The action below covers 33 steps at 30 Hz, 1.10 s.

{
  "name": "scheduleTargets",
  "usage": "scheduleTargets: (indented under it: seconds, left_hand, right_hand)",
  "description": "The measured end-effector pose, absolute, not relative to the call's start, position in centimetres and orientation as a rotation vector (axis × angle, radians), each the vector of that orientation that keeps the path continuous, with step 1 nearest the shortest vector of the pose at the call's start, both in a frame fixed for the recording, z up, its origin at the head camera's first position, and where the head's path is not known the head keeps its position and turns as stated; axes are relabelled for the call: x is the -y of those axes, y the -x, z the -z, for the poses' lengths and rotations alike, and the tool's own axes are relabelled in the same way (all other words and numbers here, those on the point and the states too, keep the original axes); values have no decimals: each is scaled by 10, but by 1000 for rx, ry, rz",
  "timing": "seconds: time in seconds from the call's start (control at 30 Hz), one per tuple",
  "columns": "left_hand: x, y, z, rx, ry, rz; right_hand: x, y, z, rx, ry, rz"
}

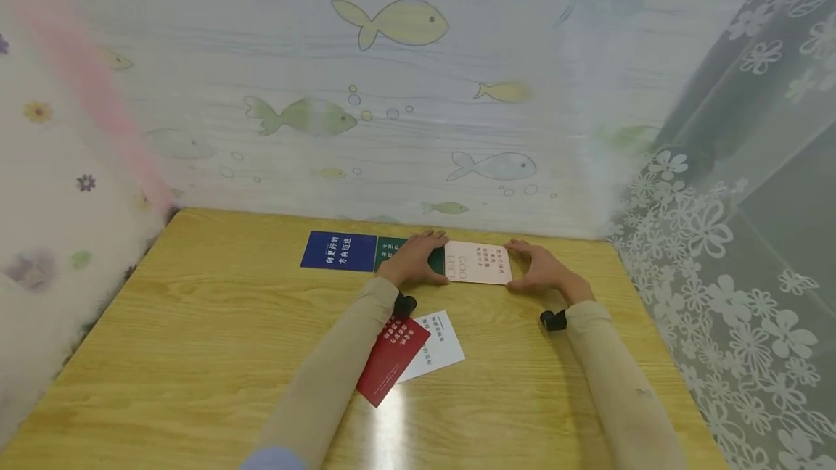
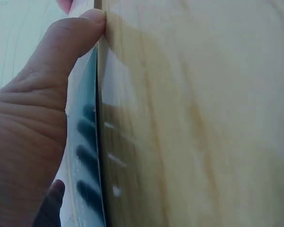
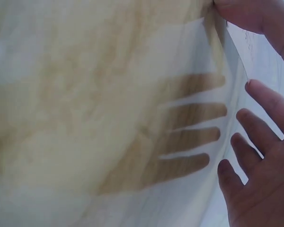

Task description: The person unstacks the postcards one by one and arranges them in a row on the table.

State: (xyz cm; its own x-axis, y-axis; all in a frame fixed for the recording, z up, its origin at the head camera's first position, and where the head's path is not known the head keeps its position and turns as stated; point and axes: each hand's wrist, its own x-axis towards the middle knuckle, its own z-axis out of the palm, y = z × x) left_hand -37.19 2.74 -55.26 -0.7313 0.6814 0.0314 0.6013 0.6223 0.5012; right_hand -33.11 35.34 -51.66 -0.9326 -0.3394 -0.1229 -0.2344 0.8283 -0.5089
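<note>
A pale pink card point(image 1: 477, 262) with "GOOD LUCK" lettering lies flat near the back of the table, right of a dark green card point(image 1: 388, 246). My left hand point(image 1: 413, 260) arches over the green card and partly hides it. Its thumb and fingertips hold the pink card's left corners. In the left wrist view the thumb point(image 2: 61, 45) presses at the front edge beside the green card. My right hand point(image 1: 545, 270) holds the pink card's right corners between thumb and index finger; in the right wrist view the other fingers point(image 3: 258, 130) are spread apart.
Left of the green card lies a blue card point(image 1: 339, 251), in the same row. Nearer me, a red card point(image 1: 392, 365) overlaps a white card point(image 1: 440, 347), partly under my left forearm. A fish-print curtain point(image 1: 392, 93) hangs behind the wooden table point(image 1: 215, 325), lace point(image 1: 738, 310) at right.
</note>
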Motion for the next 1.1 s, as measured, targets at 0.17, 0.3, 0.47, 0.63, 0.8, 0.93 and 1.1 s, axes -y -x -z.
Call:
scheduleTargets:
  seconds: [0.17,0.3,0.47,0.63,0.8,0.93,1.1]
  left_hand:
    - [-30,376,552,-2686,-1019,-689]
    - [-32,378,552,-2672,-1005,-664]
    - [-31,379,552,-2654,-1007,-637]
    - [-29,380,552,-2650,-1012,-587]
    - [-29,380,554,-2650,-1007,-563]
    - [-29,380,553,-2637,-995,-582]
    - [-29,379,554,-2641,-972,-595]
  right_hand:
    - [-352,336,514,-2786,419,705]
    - [-352,339,513,-2774,409,667]
    - [-352,341,512,-2743,422,658]
    - [-352,341,510,-2722,451,649]
    - [-353,340,510,-2698,459,682]
    - [-354,339,511,-2700,471,678]
    - [-353,338,511,-2705,467,674]
